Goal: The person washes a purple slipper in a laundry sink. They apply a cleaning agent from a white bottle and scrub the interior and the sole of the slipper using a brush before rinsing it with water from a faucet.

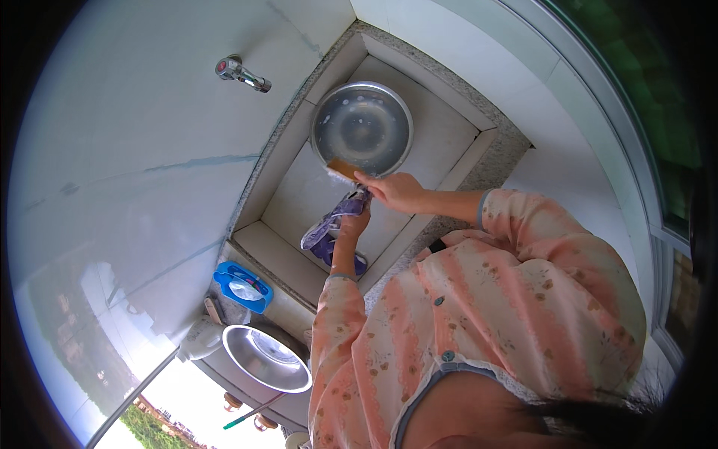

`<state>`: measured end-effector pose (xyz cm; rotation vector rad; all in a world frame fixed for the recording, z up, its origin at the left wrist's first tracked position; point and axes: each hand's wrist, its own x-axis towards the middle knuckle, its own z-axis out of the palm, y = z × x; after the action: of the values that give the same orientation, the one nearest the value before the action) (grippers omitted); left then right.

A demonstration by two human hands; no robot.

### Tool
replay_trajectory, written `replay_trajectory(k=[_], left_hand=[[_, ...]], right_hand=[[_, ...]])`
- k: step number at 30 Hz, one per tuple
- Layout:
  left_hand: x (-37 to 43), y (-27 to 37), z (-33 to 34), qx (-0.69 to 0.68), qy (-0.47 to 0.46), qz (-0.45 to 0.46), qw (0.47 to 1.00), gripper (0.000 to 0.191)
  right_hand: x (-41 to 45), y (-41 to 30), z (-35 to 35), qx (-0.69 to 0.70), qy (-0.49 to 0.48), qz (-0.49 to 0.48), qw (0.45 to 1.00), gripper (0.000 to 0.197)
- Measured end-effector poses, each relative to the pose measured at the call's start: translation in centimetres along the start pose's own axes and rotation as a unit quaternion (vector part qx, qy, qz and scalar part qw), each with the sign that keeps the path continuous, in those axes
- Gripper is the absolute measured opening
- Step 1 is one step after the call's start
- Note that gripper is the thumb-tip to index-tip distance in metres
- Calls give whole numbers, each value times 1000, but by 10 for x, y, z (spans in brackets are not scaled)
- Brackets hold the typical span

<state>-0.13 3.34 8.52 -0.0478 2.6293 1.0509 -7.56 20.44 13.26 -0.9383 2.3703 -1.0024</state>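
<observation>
My right hand [401,191] grips a scrubbing brush [344,168] with a wooden back and pale bristles. The brush is over the near rim of a round metal basin [362,128], which holds cloudy water with bits of foam. Just below the brush, my left hand [356,223] holds a purple and white shoe [331,221], tilted, with whitish suds on it. Another purple shoe [322,248] appears to lie on the sink floor, partly hidden behind the shoe in my hand and my left forearm.
The tiled sink [449,140] has a raised granite rim. A chrome tap [244,74] juts from the wall at upper left. Beyond the left end stand a blue opened detergent packet [242,286], a whitish plastic jug [201,339] and a second metal basin [267,359].
</observation>
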Motion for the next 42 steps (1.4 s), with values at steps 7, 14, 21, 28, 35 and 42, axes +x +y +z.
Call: replay_trajectory(k=[7,14,21,28,35,42], left_hand=[[-3,-9,12,-24,44,-18,999,37],[4,-17,13,20,-21,0,1000,33],[2,-15,0,-5,45,67,997,33],[-7,17,-36,-457,95,-93,879,30],[-1,24,-49,-677,193,-227,673,28],[7,3,-35,-775,163,-285,541,21]], right_hand=[[-11,-32,-4,-6,20,-18,1000,50],[-16,8,-15,-25,-16,18,999,50],[-11,2,-16,-27,30,-23,999,48],[0,26,-30,95,-3,123,988,40],[2,25,-16,240,61,84,965,42],[-12,6,-15,213,15,12,977,44]])
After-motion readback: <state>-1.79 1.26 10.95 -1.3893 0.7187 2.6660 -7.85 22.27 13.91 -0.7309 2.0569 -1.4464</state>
